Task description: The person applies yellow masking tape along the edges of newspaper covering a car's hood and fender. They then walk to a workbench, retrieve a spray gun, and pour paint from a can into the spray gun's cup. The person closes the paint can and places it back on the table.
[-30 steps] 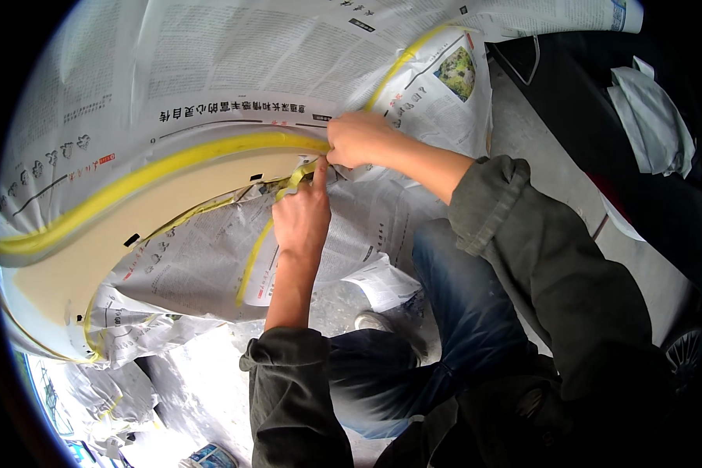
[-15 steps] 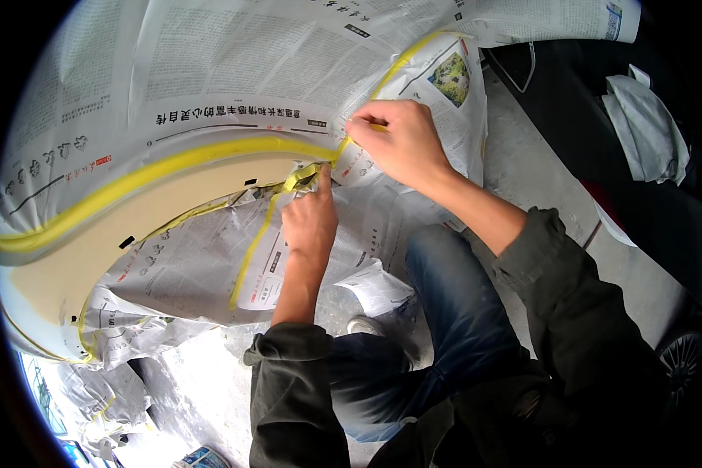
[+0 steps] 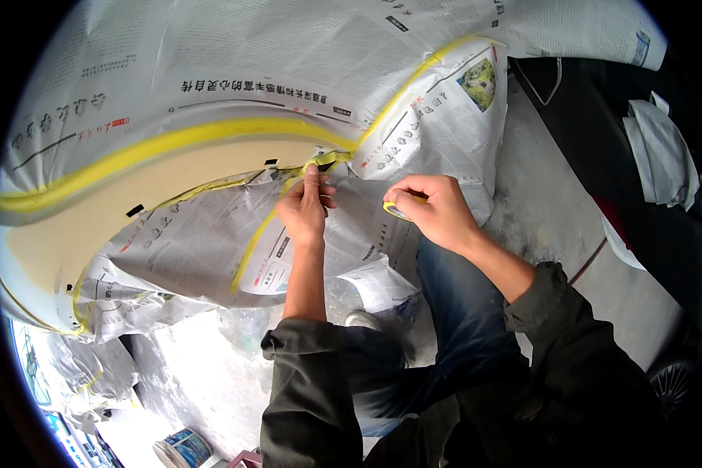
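Observation:
Yellow masking tape (image 3: 210, 134) runs along the upper edge of a curved, beige-patched panel (image 3: 203, 168), holding down newspaper sheets (image 3: 249, 47). My left hand (image 3: 308, 207) reaches up to the panel's lower edge. One digit presses on a bunched piece of yellow tape (image 3: 331, 158) there; the other fingers stand apart, partly bent. To its right, away from the panel, my right hand (image 3: 437, 207) is closed around a roll of yellow masking tape (image 3: 398, 209). Only part of the roll shows past the fingers.
Lower newspaper sheets (image 3: 195, 234) hang below the panel, with a loose flap (image 3: 378, 285) above my shoe. A black car part (image 3: 585, 117) with crumpled paper (image 3: 661, 152) lies at the right. A bucket (image 3: 183, 450) stands on the grey concrete floor (image 3: 203, 366) at lower left.
My right hand has moved down and right from the tape junction, and the tape roll now shows in it. My left hand has turned, still touching the bunched tape. The view has shifted slightly.

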Demonstrator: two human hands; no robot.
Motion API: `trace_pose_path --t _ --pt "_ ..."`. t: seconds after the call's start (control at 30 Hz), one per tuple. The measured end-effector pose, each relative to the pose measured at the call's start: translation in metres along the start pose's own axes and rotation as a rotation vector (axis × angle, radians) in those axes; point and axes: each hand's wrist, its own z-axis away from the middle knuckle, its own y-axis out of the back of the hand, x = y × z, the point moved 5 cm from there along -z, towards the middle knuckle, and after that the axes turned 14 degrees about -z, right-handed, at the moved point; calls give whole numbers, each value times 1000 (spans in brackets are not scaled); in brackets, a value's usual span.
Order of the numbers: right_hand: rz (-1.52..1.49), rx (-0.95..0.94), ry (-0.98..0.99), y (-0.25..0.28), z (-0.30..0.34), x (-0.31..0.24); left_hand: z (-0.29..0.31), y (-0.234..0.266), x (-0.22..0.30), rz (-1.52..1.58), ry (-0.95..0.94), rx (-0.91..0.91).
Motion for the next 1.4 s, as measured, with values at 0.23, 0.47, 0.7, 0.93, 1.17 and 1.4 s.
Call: trace_pose_path --t 0.23,0.47,0.7,0.93,1.17,1.4 --pt "-19 3 28 4 4 0 -3 -3 4 -158 -119 84" --pt "-61 -9 -40 5 11 13 0 10 11 -304 -289 140" --pt "-123 -33 -40 -2 15 22 7 32 28 -429 -320 48" --pt "-82 -78 -56 2 18 29 22 86 60 250 -327 406" --pt "-92 -109 -86 -3 22 27 32 102 76 510 -431 521" --pt "-47 -136 -121 -5 24 24 33 103 76 615 -355 495"
